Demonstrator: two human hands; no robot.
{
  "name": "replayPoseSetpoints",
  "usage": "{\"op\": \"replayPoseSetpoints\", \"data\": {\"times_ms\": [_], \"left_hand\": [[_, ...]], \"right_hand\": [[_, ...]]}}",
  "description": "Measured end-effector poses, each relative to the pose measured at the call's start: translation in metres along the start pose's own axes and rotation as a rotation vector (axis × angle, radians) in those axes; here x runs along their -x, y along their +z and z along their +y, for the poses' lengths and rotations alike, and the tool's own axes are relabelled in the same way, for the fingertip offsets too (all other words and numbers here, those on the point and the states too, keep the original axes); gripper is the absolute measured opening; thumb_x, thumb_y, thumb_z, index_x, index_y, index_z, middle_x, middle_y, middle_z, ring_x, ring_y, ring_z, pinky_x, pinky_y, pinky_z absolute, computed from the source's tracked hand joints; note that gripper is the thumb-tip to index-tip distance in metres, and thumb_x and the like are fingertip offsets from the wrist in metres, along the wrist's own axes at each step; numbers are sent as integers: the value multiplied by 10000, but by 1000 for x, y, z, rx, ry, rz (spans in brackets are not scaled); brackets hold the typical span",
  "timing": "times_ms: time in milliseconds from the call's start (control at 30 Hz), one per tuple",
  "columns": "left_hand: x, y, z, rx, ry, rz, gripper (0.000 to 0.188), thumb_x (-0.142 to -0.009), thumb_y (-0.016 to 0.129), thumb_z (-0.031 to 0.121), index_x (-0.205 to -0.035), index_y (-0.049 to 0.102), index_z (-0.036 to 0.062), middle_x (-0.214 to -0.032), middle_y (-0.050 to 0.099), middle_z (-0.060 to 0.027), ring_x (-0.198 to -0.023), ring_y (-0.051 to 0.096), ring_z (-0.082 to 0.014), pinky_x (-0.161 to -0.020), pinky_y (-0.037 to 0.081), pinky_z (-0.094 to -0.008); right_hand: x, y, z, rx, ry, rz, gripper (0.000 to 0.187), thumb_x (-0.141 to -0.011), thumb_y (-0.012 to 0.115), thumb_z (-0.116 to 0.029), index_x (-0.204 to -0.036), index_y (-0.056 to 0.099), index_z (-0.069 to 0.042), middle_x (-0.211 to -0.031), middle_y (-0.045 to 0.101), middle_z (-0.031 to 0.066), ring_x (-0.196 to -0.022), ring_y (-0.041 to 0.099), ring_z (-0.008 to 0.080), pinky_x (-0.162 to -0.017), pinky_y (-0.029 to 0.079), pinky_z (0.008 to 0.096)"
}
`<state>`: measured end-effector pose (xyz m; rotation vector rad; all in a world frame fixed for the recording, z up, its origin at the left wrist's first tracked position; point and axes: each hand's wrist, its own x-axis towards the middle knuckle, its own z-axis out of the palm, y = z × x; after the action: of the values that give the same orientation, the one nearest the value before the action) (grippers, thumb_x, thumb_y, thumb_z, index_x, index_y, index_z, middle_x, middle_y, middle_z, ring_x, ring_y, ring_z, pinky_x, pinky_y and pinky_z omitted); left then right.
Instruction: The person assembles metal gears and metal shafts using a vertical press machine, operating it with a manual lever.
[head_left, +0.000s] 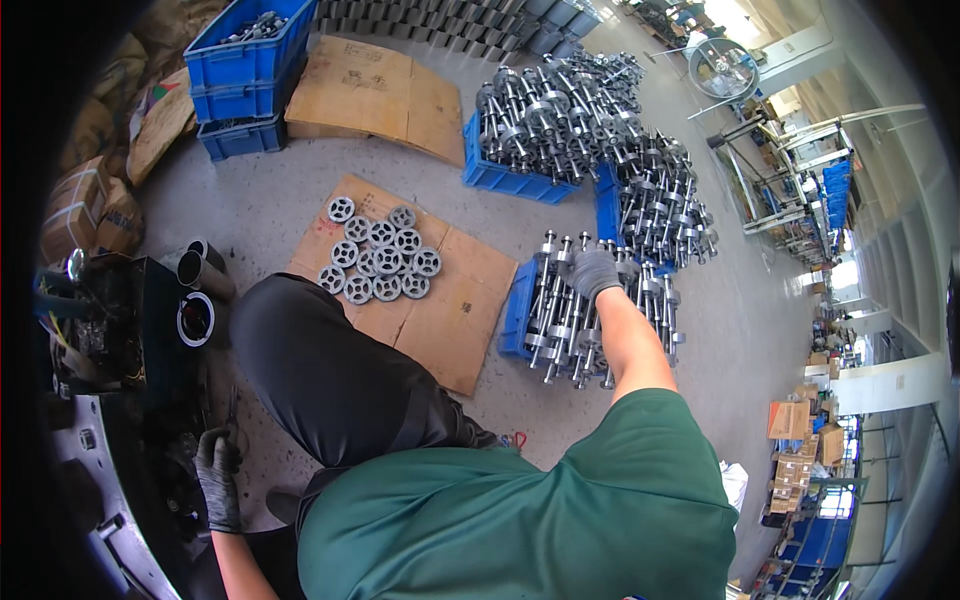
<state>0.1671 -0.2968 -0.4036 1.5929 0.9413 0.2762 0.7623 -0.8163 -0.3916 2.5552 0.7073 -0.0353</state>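
Strapped carton (pixel 78 205): far ahead and left of the left hand; any print on it too blurred to read.
Dark machine (pixel 115 335): just left and ahead of the left hand.
Metal tubes (pixel 196 320): ahead of the left hand, open ends showing.
Left hand (pixel 217 475): grey glove, low beside the machine, fingers slightly bent; cannot tell whether it grips anything.
Stacked blue crates (pixel 238 70): well ahead of the left hand, small metal parts in the top one.
Upper cardboard (pixel 365 95): between the hands, far ahead; dark printed characters, small and blurred.
Spoked discs (pixel 387 260): grouped left of the right hand, on lower cardboard (pixel 455 335) with faint red marks and a small dark print.
Front crate (pixel 516 312): blue, under and left of the right hand, packed with collared metal shafts (pixel 553 312).
Right hand (pixel 592 273): grey glove, well apart from the left, laid over the shafts' upper ends; fingertips hidden, grip cannot be told.
Rear crate (pixel 515 180): ahead of the right hand, heaped with similar shafts.
Orange carton (pixel 788 420): far right of the right hand, print too small to read.
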Motion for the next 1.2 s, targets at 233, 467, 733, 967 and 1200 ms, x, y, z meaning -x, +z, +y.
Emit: {"op": "replayPoseSetpoints", "data": {"times_ms": [233,467,733,967,1200], "left_hand": [[-2,5,-4,24,-61,-29,237,-1049,591,277,-1146,653,70,-797,567,15,-700,511,-73,-653,432,-247],[-14,14,7,-13,38,-57,193,-1046,601,227,-1128,644,58,-806,565,16,-714,511,-69,-656,446,-252],[27,-14,48,-65,45,49,184,-1002,625,113,-1133,666,-9,-899,655,-34,-794,593,-115,-736,511,-284],[74,-59,98,94,427,280,237,-1001,658,128,-1204,655,4,-994,693,-47,-939,625,-92,-853,523,-271],[263,-132,22,174,315,1020,208,-1031,621,144,-1196,675,29,-950,695,-22,-879,644,-107,-832,538,-281]], "right_hand": [[-17,-6,18,-145,30,-35,562,-921,573,-491,-1284,653,-70,-1262,648,237,-1162,638,412,-1023,509,488],[-25,-15,16,-40,58,-206,537,-967,490,-514,-1298,676,-134,-1351,617,195,-1242,611,387,-1063,463,540],[-116,-70,-69,331,-359,-435,673,-912,521,-678,-1337,681,-180,-1350,669,154,-1269,608,383,-1070,412,620],[-160,-207,-339,-503,-986,34,409,-804,622,-27,-1210,672,-24,-1120,706,191,-1104,666,364,-927,549,414],[-38,-384,-555,-377,-1774,559,455,-705,482,170,-1055,675,-47,-1053,684,188,-1050,621,415,-976,505,449]]}}
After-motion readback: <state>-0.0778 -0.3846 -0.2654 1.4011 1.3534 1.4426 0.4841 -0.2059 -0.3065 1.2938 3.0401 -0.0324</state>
